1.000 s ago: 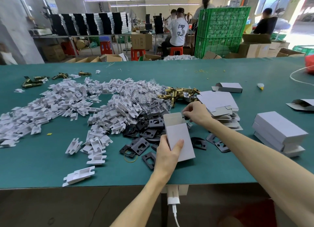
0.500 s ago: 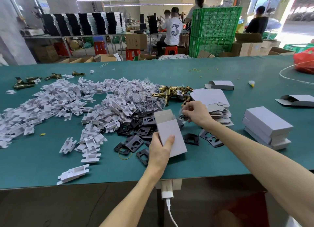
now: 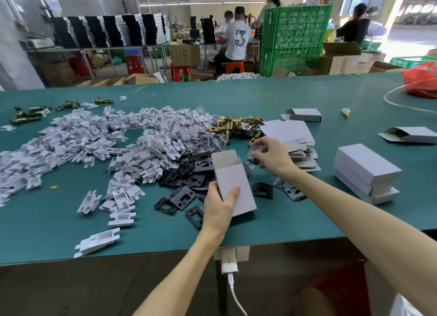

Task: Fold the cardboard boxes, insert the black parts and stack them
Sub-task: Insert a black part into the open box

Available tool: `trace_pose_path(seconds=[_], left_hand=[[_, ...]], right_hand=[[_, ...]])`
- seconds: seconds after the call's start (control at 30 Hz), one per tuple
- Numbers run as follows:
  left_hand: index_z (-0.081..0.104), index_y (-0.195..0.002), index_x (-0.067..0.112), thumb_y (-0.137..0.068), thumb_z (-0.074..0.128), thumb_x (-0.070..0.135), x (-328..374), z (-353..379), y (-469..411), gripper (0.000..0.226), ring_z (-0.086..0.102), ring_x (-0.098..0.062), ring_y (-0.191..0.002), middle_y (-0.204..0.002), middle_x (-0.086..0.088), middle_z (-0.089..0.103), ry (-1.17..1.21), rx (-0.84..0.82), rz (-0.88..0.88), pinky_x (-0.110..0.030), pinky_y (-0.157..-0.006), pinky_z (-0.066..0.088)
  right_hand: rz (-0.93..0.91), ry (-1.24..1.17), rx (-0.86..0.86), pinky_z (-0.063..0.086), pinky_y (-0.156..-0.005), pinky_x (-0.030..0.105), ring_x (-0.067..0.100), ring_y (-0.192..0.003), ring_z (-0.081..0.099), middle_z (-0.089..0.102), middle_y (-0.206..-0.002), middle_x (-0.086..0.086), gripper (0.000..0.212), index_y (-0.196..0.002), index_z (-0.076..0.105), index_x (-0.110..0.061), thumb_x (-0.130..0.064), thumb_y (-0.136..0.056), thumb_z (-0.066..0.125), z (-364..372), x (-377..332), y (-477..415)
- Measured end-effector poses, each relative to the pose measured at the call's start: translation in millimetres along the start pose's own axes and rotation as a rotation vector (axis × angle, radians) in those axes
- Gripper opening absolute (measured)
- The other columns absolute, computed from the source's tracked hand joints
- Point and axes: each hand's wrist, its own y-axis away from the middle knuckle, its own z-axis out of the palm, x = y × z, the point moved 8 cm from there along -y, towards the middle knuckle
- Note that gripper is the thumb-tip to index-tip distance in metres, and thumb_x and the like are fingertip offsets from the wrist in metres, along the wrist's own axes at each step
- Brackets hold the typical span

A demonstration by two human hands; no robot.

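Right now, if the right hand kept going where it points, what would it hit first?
Probably the open top of the box in the left hand; the right hand, pinching a small packet, points left toward it; depth unclear.

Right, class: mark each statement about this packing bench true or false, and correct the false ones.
1. The left grip holds a cardboard box with its top flap open. True.
2. The right grip is empty, with its fingers straight. False: the right grip pinches a small clear bag beside the box's open mouth.
3. The closed boxes are stacked left of the left arm. False: the stack of closed boxes stands to the right of the right arm.
4. Brass latches lie on the table beyond the held box. True.
5. Every black plate is inside the box. False: black plates lie loose around it.
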Motion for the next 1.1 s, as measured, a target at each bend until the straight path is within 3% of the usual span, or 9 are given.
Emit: trace_pose_path(seconds=[0.1,0.23,0.37,0.53,0.67,0.73,0.83,0.97,1.1], left_hand=[[0.054,-0.123,0.017,-0.098,0.071,0.026,-0.1,0.1,0.0,0.03,0.068,-0.004,-0.095,-0.115,0.003,0.068,0.004,0.002,-0.004,-0.013,-0.07,0.053],[0.055,-0.123,0.017,-0.098,0.071,0.026,-0.1,-0.3,-0.4,0.031,0.068,-0.007,-0.099,-0.116,0.001,0.068,-0.001,0.003,-0.001,-0.014,-0.072,0.054],[0.055,-0.123,0.017,-0.099,0.071,0.026,-1.5,-0.4,-1.1,0.03,0.068,-0.01,-0.101,-0.117,0.001,0.068,-0.002,0.007,0.002,-0.015,-0.074,0.055],[0.055,-0.124,0.016,-0.098,0.071,0.026,-2.6,-0.1,-2.3,0.032,0.069,-0.005,-0.095,-0.115,0.002,0.068,-0.003,0.001,0.003,-0.014,-0.071,0.054],[0.055,-0.12,0.021,-0.098,0.071,0.028,-3.0,1.1,-3.0,0.028,0.069,-0.001,-0.093,-0.114,0.003,0.069,-0.004,-0.016,0.003,-0.016,-0.072,0.055],[0.055,-0.118,0.023,-0.098,0.071,0.029,-3.7,1.3,-3.6,0.026,0.068,0.001,-0.092,-0.114,0.003,0.068,-0.007,-0.022,0.006,-0.016,-0.072,0.055],[0.055,-0.114,0.027,-0.098,0.071,0.03,-3.9,1.5,-3.7,0.024,0.068,0.002,-0.092,-0.114,0.004,0.069,-0.004,-0.027,0.014,-0.016,-0.071,0.055],[0.054,-0.113,0.028,-0.098,0.072,0.029,-3.9,1.3,-4.3,0.023,0.068,0.002,-0.092,-0.113,0.004,0.069,0.0,-0.025,0.018,-0.016,-0.071,0.055],[0.055,-0.112,0.028,-0.098,0.072,0.029,-4.8,1.4,-4.1,0.023,0.069,0.001,-0.092,-0.113,0.004,0.069,0.006,-0.024,0.019,-0.016,-0.071,0.055]], right_hand=[[0.036,0.008,0.03,0.063,-0.062,0.036,0.022,-0.061,0.069,0.063,-0.082,-0.004,0.019,-0.113,0.069,-0.013,-0.006,-0.097,0.061,1.4,8.0,-3.2],[0.179,-0.099,0.057,0.064,-0.068,0.043,0.015,-0.061,0.067,0.069,-0.097,0.01,0.006,-0.095,0.069,-0.008,-0.012,-0.098,0.065,8.2,24.1,-7.8],[0.196,-0.125,0.09,0.064,-0.067,0.042,0.016,-0.061,0.067,0.071,-0.093,0.01,0.01,-0.091,0.068,-0.01,-0.018,-0.097,0.068,12.3,25.9,-9.3],[0.242,-0.209,0.122,0.063,-0.062,0.032,0.017,-0.062,0.07,0.072,-0.094,0.014,0.017,-0.106,0.069,-0.001,-0.015,-0.099,0.064,17.3,29.9,-16.2],[0.346,-0.577,-0.035,0.06,-0.089,0.035,0.025,-0.1,0.072,0.062,-0.127,0.013,0.046,-0.148,0.042,0.0,-0.007,-0.104,0.051,40.1,27.0,-21.8],[0.318,-0.415,-0.125,0.055,-0.096,0.035,0.022,-0.103,0.066,0.062,-0.121,0.011,0.055,-0.155,0.031,-0.002,-0.005,-0.103,0.049,46.5,25.5,-20.5],[0.193,0.043,-0.079,0.046,-0.108,0.04,0.028,-0.12,0.06,0.063,-0.133,0.015,0.046,-0.142,0.051,0.0,-0.007,-0.097,0.06,38.8,27.2,-15.6],[0.114,0.235,-0.111,0.046,-0.105,0.042,0.03,-0.115,0.063,0.07,-0.123,0.016,0.032,-0.12,0.07,0.0,-0.017,-0.094,0.069,40.7,23.2,-12.4],[0.136,0.311,-0.175,0.047,-0.103,0.046,0.033,-0.112,0.064,0.073,-0.117,0.017,0.028,-0.111,0.075,-0.001,-0.022,-0.096,0.067,42.2,20.9,-14.2]])
